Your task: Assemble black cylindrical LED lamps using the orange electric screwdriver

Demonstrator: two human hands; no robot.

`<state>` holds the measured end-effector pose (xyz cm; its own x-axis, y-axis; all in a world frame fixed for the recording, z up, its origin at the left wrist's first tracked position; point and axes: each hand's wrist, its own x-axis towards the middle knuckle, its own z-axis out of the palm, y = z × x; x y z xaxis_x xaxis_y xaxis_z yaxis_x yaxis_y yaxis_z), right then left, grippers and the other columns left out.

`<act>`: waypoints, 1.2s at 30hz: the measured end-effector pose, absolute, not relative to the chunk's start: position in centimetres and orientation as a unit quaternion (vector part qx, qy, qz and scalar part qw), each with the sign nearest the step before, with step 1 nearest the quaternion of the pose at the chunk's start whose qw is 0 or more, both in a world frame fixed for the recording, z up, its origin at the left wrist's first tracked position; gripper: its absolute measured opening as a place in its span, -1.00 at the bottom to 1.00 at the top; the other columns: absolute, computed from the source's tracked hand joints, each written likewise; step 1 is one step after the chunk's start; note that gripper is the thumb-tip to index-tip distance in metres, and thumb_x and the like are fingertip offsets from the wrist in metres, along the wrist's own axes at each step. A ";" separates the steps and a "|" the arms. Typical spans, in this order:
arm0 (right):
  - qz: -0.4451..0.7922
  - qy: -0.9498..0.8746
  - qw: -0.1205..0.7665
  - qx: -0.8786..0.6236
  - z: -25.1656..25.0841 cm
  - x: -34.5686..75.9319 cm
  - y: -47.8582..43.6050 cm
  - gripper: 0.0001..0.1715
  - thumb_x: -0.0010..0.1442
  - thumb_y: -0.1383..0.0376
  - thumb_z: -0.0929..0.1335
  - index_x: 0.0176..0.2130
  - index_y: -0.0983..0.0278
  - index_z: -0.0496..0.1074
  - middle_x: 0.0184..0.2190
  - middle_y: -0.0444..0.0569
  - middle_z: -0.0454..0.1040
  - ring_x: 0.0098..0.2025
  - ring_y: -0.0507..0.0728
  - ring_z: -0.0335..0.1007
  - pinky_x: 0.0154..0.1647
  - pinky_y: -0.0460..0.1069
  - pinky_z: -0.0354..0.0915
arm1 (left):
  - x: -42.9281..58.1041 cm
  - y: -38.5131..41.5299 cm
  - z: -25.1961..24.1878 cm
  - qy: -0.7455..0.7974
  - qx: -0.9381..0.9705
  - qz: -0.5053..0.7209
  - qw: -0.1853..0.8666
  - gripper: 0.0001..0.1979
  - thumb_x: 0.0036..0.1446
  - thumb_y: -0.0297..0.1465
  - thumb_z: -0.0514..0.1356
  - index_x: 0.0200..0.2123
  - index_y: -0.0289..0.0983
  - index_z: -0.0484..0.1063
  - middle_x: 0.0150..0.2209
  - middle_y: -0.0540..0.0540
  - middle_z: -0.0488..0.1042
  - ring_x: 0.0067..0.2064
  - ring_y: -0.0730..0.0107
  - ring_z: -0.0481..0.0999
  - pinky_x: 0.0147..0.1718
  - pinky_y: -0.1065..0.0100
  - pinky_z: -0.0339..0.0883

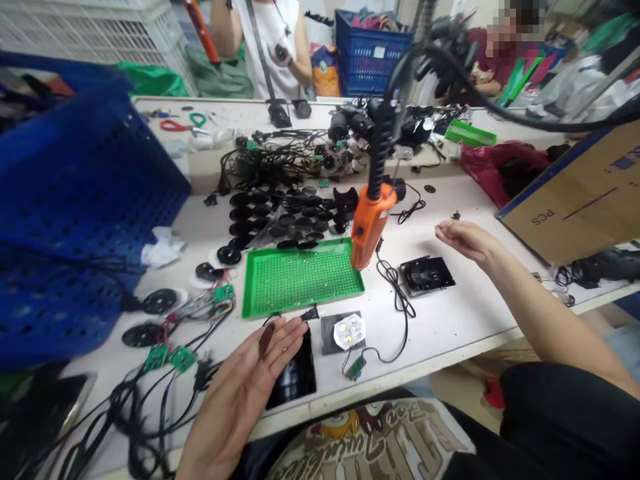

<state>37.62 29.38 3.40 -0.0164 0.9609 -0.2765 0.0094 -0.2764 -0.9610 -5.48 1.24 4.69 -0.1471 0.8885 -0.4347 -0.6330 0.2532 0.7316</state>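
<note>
My left hand (250,377) is palm up with its fingers stretched out, over a glossy black plastic part (296,373) near the table's front edge; it appears to hold nothing. My right hand (467,241) hovers at the right, fingers extended to the left, with nothing visible in them. Below and left of it lies a black plastic housing (427,275). Between the hands, a white lamp plate with yellow spots (349,332) rests on a dark square block, wired to a small green circuit board (357,368). An orange electric screwdriver (370,223) hangs over the table.
A green perforated tray (305,283) lies mid-table, with rows of black discs (255,213) behind it. Wired circuit boards (181,359) and tangled cables crowd the left, beside a blue crate (65,220). A cardboard box (575,207) stands right. Two people are across the table.
</note>
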 end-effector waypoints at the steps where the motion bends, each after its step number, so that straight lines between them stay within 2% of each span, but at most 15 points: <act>1: 0.587 -0.426 0.392 -0.566 3.3 37.4 26.6 -0.82 0.02 0.41 0.59 -0.39 0.24 0.56 -0.29 0.00 0.62 -0.22 0.08 0.59 -0.07 -0.02 0.64 | -5.2 1.1 4.9 0.466 0.142 0.595 0.640 -0.61 0.21 -0.23 0.40 0.02 -0.34 0.65 0.18 -0.38 0.59 0.33 -0.23 0.48 0.45 -0.17 0.13; 3: 0.623 -0.419 0.337 -0.568 3.4 36.6 21.7 -0.80 -0.05 0.38 0.62 -0.38 0.23 0.60 -0.28 0.03 0.65 -0.23 0.11 0.62 -0.09 0.01 0.66 | -5.0 0.9 5.0 0.453 0.152 0.593 0.648 -0.61 0.20 -0.22 0.41 0.01 -0.34 0.66 0.16 -0.37 0.61 0.29 -0.20 0.53 0.44 -0.18 0.17; 6: 0.672 -0.422 0.267 -0.547 4.0 34.2 16.7 -0.76 -0.02 0.25 0.64 -0.30 0.21 0.66 -0.22 0.03 0.68 -0.19 0.11 0.65 -0.01 0.01 0.65 | -5.2 0.4 4.8 0.429 0.170 0.595 0.658 -0.63 0.20 -0.23 0.43 -0.01 -0.34 0.66 0.12 -0.35 0.64 0.26 -0.15 0.56 0.42 -0.18 0.20; 11: 0.712 -0.490 0.216 -0.454 5.3 26.8 14.8 -0.64 -0.03 0.14 0.66 -0.27 0.22 0.63 -0.19 0.01 0.71 -0.20 0.10 0.68 0.03 0.05 0.62 | -5.4 -1.2 4.2 0.409 0.166 0.608 0.660 -0.64 0.20 -0.24 0.43 -0.02 -0.34 0.65 0.11 -0.35 0.64 0.23 -0.12 0.59 0.40 -0.15 0.26; 14: 0.643 -0.627 0.211 -0.385 5.0 21.4 15.8 -0.66 0.11 0.05 0.58 -0.24 0.22 0.57 -0.23 0.02 0.71 -0.21 0.14 0.69 -0.04 0.12 0.64 | -5.3 -2.3 3.8 0.409 0.157 0.629 0.642 -0.66 0.20 -0.26 0.44 -0.04 -0.35 0.65 0.11 -0.35 0.65 0.22 -0.09 0.61 0.39 -0.11 0.29; 16: 0.567 -0.707 0.219 -0.361 4.2 18.1 16.7 -0.71 0.19 0.05 0.52 -0.28 0.20 0.53 -0.33 -0.01 0.69 -0.26 0.16 0.68 -0.13 0.13 0.64 | -5.1 -3.0 3.5 0.409 0.151 0.640 0.633 -0.67 0.17 -0.28 0.46 -0.06 -0.35 0.65 0.09 -0.34 0.66 0.21 -0.08 0.61 0.39 -0.12 0.29; 18: 0.518 -0.744 0.226 -0.356 3.5 15.2 17.6 -0.79 0.23 0.12 0.49 -0.31 0.18 0.51 -0.40 -0.06 0.65 -0.29 0.17 0.66 -0.11 0.17 0.62 | -4.8 -3.6 3.3 0.407 0.144 0.644 0.631 -0.69 0.17 -0.29 0.47 -0.08 -0.34 0.65 0.07 -0.32 0.67 0.20 -0.08 0.62 0.39 -0.13 0.27; 19: 0.498 -0.756 0.230 -0.356 3.2 14.1 17.9 -0.84 0.23 0.17 0.49 -0.32 0.18 0.52 -0.40 -0.07 0.63 -0.26 0.20 0.65 -0.04 0.21 0.59 | -4.6 -3.8 3.3 0.406 0.143 0.644 0.633 -0.69 0.17 -0.29 0.46 -0.08 -0.35 0.65 0.07 -0.31 0.67 0.20 -0.07 0.62 0.40 -0.14 0.26; 20: 0.477 -0.770 0.232 -0.356 3.1 13.3 18.2 -0.88 0.22 0.22 0.49 -0.33 0.18 0.53 -0.37 -0.05 0.64 -0.19 0.23 0.65 0.07 0.26 0.55 | -4.4 -4.0 3.2 0.404 0.143 0.643 0.635 -0.69 0.18 -0.29 0.46 -0.08 -0.35 0.65 0.06 -0.32 0.67 0.20 -0.07 0.62 0.41 -0.13 0.25; 22: 0.440 -0.792 0.234 -0.352 3.2 12.6 18.1 -0.97 0.19 0.29 0.50 -0.28 0.19 0.59 -0.16 0.00 0.68 0.03 0.31 0.60 0.30 0.33 0.40 | -4.0 -4.3 3.2 0.398 0.142 0.642 0.639 -0.68 0.19 -0.28 0.45 -0.07 -0.36 0.65 0.06 -0.33 0.67 0.21 -0.06 0.62 0.42 -0.12 0.23; 24: 0.387 -0.825 0.236 -0.337 3.7 13.1 17.4 -0.84 0.20 0.32 0.50 -0.16 0.16 0.63 0.12 0.01 0.60 0.25 0.35 0.48 0.43 0.34 0.27 | -3.6 -4.4 3.2 0.391 0.136 0.646 0.642 -0.69 0.20 -0.28 0.44 -0.07 -0.37 0.65 0.07 -0.34 0.67 0.21 -0.05 0.61 0.41 -0.11 0.23; 26: 0.317 -0.858 0.251 -0.317 4.4 14.4 15.9 -0.74 0.28 0.28 0.46 -0.02 0.11 0.62 0.27 -0.02 0.50 0.34 0.34 0.41 0.45 0.31 0.27 | -3.3 -4.3 3.3 0.384 0.127 0.650 0.644 -0.68 0.21 -0.28 0.44 -0.07 -0.38 0.65 0.07 -0.34 0.67 0.21 -0.05 0.61 0.41 -0.10 0.23; 27: 0.284 -0.867 0.269 -0.310 4.7 15.2 14.9 -0.73 0.33 0.25 0.43 0.03 0.09 0.60 0.27 -0.02 0.49 0.33 0.32 0.41 0.43 0.30 0.31 | -3.1 -4.2 3.4 0.382 0.124 0.651 0.645 -0.68 0.21 -0.27 0.44 -0.08 -0.38 0.65 0.08 -0.34 0.66 0.22 -0.06 0.61 0.41 -0.10 0.23; 32: 0.203 -0.818 0.433 -0.320 4.5 18.4 11.3 -0.66 0.37 0.17 0.40 0.12 0.11 0.49 0.13 0.06 0.54 0.19 0.28 0.50 0.15 0.25 0.53 | -2.4 -3.2 3.9 0.383 0.118 0.651 0.645 -0.63 0.15 -0.21 0.47 -0.09 -0.36 0.66 0.09 -0.34 0.66 0.24 -0.08 0.59 0.41 -0.09 0.24; 36: 0.216 -0.747 0.513 -0.363 3.0 17.3 12.8 -0.30 0.31 0.05 0.45 0.33 0.03 0.22 0.30 0.12 0.36 0.21 0.27 0.48 0.14 0.26 0.53 | -2.0 -2.8 4.1 0.390 0.129 0.651 0.638 -0.63 0.11 -0.22 0.50 -0.10 -0.33 0.66 0.08 -0.32 0.66 0.24 -0.07 0.59 0.39 -0.08 0.27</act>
<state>17.35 12.79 2.99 -0.2106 0.7640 0.6099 0.3215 0.6433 -0.6949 -2.05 -2.82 4.10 -0.1531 0.9318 -0.3291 -0.7300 0.1178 0.6732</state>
